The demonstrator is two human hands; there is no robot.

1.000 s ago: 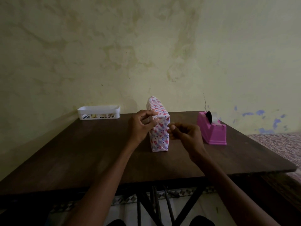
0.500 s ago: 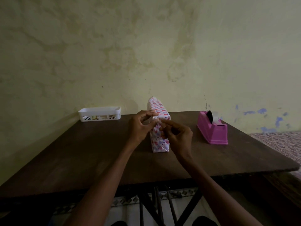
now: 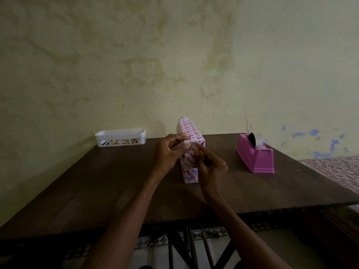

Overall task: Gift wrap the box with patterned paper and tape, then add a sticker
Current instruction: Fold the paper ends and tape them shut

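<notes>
Gap btwn box [image 3: 189, 127] & tape dispenser [image 3: 256, 156] R; basket [image 3: 120, 133] back-L, well apart.

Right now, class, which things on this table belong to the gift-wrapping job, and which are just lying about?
In use: wrapped box, left hand, right hand, pink tape dispenser.
Lying about: white basket, contents unclear.

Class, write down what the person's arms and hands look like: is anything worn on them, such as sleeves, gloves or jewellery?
The left hand and right hand are bare: no gloves, rings, watch or bracelet show. The left forearm and right forearm are bare too; no sleeve is in view. Dim light hides finer marks.
</notes>
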